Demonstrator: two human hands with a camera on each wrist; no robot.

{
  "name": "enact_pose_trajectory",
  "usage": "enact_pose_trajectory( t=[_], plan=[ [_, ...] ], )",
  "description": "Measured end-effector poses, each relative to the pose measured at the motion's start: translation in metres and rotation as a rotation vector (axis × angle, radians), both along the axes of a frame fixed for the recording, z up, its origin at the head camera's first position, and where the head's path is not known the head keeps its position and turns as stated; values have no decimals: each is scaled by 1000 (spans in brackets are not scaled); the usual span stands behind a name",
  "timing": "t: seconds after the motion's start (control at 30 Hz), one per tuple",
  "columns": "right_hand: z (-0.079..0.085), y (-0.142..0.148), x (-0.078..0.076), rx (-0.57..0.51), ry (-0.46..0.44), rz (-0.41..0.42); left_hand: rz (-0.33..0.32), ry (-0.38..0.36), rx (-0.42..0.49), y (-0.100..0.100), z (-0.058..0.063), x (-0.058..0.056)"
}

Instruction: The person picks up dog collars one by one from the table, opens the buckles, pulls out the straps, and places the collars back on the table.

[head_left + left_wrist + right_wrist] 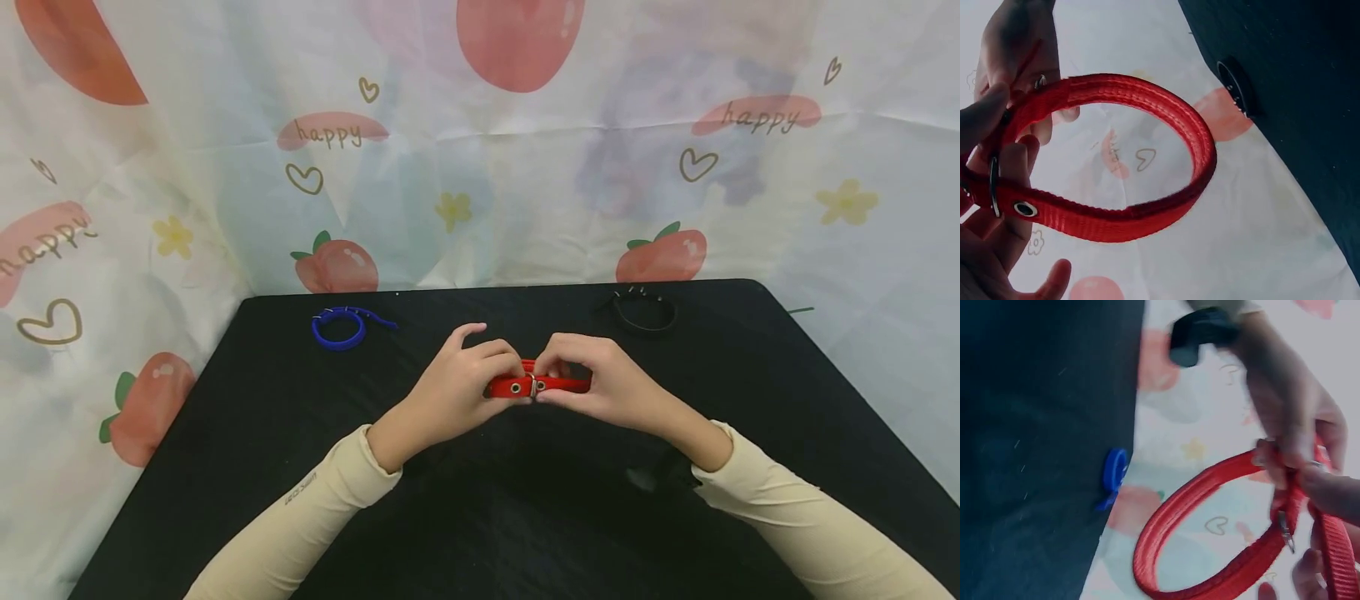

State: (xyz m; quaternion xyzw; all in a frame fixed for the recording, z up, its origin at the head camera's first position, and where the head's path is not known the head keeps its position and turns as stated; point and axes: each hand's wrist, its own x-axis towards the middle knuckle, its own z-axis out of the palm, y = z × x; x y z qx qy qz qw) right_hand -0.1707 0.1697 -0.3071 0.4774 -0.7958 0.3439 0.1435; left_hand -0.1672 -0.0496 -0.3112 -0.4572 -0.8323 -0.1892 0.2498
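Note:
Both hands hold a red pet collar above the middle of the black table. The left hand pinches its strap left of a metal ring, with the little finger raised. On the other side, the right hand pinches the strap between thumb and fingers. In the left wrist view the collar forms a wide loop, with a metal eyelet beside the metal loop. The right wrist view shows the collar near blurred fingers, which partly cover the fastening.
A blue collar lies coiled at the back left of the table. Toward the back right rests a black collar with metal parts. A printed curtain hangs behind the table's far edge.

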Motion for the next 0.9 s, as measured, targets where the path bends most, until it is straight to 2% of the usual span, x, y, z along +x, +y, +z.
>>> enact_pose_trajectory(
  t=[0.03, 0.1, 0.2, 0.3, 0.4, 0.53, 0.63, 0.77, 0.9],
  plan=[
    [2, 1, 0, 15, -42, -2, -3, -4, 1, -1, -1, 0],
    [7, 1, 1, 82, -72, -45, 0, -1, -2, -4, -2, -1],
    [12, 1, 6, 200, -36, -146, 23, 0, -10, -8, -5, -2],
    [14, 2, 10, 260, 36, -222, 42, -18, -5, -9, -7, -4],
    [14, 1, 11, 255, 114, -248, 38, -23, 4, -9, -7, -4],
    [14, 1, 10, 227, 225, -228, 23, -18, 6, -6, -6, -3],
    [17, 3, 9, 207, 269, -209, 27, -59, 23, -6, -5, -3],
    [22, 9, 8, 161, 230, -206, 50, -136, 74, -7, -4, -5],
    [22, 12, 6, 132, 159, -192, 48, -172, 98, -8, -5, -7]
  ],
)
